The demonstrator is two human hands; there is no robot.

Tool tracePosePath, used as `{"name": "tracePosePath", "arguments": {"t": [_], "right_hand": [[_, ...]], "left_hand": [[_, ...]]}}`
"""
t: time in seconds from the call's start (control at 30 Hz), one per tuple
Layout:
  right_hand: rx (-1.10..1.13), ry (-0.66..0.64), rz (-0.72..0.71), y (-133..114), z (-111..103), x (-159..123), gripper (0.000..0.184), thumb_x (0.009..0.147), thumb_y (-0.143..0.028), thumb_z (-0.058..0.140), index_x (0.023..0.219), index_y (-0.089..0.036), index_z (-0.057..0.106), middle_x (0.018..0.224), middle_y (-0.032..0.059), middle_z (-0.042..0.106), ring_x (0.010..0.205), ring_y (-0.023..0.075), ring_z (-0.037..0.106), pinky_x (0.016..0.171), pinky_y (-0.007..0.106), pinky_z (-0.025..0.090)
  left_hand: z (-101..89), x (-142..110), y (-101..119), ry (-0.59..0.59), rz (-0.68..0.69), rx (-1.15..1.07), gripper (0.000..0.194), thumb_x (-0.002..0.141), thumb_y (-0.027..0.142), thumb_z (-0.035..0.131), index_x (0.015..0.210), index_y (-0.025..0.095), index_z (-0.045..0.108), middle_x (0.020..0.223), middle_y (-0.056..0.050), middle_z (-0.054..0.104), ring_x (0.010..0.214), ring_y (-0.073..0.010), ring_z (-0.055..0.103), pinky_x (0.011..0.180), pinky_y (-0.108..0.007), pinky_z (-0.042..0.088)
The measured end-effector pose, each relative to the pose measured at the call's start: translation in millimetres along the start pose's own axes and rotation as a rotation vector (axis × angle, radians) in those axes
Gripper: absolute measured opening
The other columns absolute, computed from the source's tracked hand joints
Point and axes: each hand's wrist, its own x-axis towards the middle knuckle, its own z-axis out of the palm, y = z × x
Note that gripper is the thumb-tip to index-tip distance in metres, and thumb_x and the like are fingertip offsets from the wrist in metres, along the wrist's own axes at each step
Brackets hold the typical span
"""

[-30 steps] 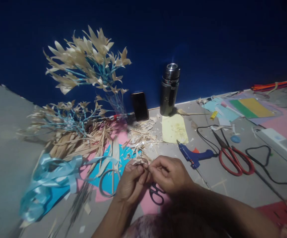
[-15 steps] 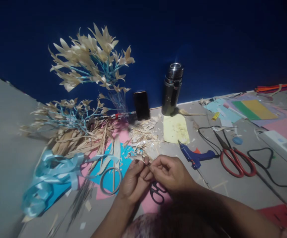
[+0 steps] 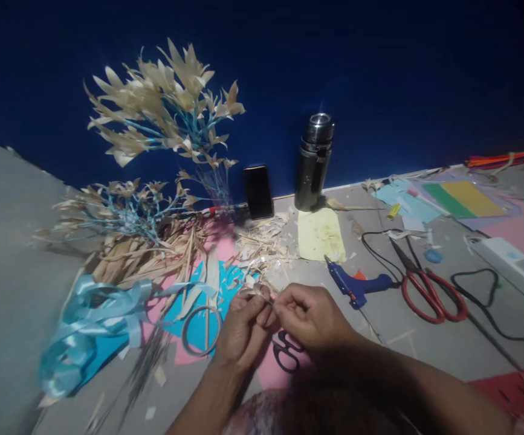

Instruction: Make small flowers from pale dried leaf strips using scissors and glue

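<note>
My left hand [image 3: 243,329] is closed, its thumb and fingers pinching a small pale husk flower [image 3: 252,289]. A thin wire stem [image 3: 271,300] runs from it toward my right hand [image 3: 313,315], whose thumb and forefinger are pinched together on that stem. Much of the flower is covered by my left fingers. Below and between the hands lie black-handled scissors [image 3: 286,356], blades hidden under my right hand. To the left of my left hand, a roll of tape [image 3: 184,338] rests on blue paper [image 3: 232,296]. Husk scraps [image 3: 262,248] are scattered just beyond my fingertips.
A blue glue gun [image 3: 359,287] and red-handled scissors [image 3: 434,296] lie to the right, with a black cord. At the back stand a phone [image 3: 258,192], a thermos [image 3: 315,163] and husk flowers [image 3: 171,103]. Light-blue ribbon [image 3: 101,326] is heaped at left.
The pale flower at my left fingertips has turned slightly and shows more of its petals. My left thumb has shifted a little; my right hand stays nearly still.
</note>
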Motion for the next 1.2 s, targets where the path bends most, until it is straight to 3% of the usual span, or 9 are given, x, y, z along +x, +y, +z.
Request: {"name": "tracePosePath", "arguments": {"t": [0.17,0.47,0.6,0.97,1.2], "right_hand": [[-0.117,0.075,-0.102,4.3,3.2,-1.2,0.013,0.075,-0.016,0.056,0.063,-0.018,0.061,0.050,-0.0046,0.053,0.047,0.0086,0.044,0.045,0.019,0.029],[-0.092,0.196,-0.265,5.5,12.9,-5.1,0.016,0.081,-0.013,0.052,0.070,-0.021,0.061,0.063,0.0008,0.073,0.056,0.0122,0.063,0.057,0.020,0.046],[-0.075,0.207,-0.270,3.2,12.8,-5.1,0.017,0.082,-0.013,0.052,0.069,-0.021,0.060,0.062,-0.0005,0.073,0.054,0.0114,0.062,0.056,0.019,0.045],[-0.112,0.235,-0.297,4.9,12.9,-7.5,0.018,0.080,-0.011,0.052,0.067,-0.021,0.058,0.057,-0.0028,0.068,0.048,0.0095,0.057,0.052,0.019,0.040],[-0.159,0.263,-0.327,10.7,19.0,-8.7,0.019,0.084,-0.011,0.053,0.069,-0.020,0.060,0.058,-0.0010,0.068,0.051,0.0116,0.060,0.055,0.021,0.043]], "left_hand": [[6.4,-0.7,0.5,0.069,0.078,0.118,0.029,0.062,0.026,0.096,0.071,0.009,0.075,0.044,0.005,0.050,0.045,-0.0030,0.040,0.049,-0.015,0.033],[3.3,-1.2,-8.4,0.120,-0.013,-0.080,0.034,0.057,0.024,0.098,0.063,0.011,0.067,0.046,0.009,0.044,0.044,-0.0021,0.035,0.049,-0.015,0.037],[1.4,-2.5,-9.2,0.108,-0.042,-0.080,0.034,0.059,0.027,0.098,0.068,0.010,0.070,0.043,0.010,0.040,0.043,-0.0021,0.030,0.048,-0.015,0.036],[4.2,-4.1,-11.3,0.056,-0.009,-0.047,0.031,0.064,0.026,0.095,0.065,0.012,0.067,0.044,0.008,0.048,0.040,-0.0011,0.026,0.048,-0.015,0.035],[5.5,-6.0,-14.2,0.031,-0.116,-0.108,0.030,0.068,0.031,0.093,0.071,0.012,0.069,0.038,0.010,0.038,0.039,-0.0031,0.028,0.046,-0.014,0.036]]}}
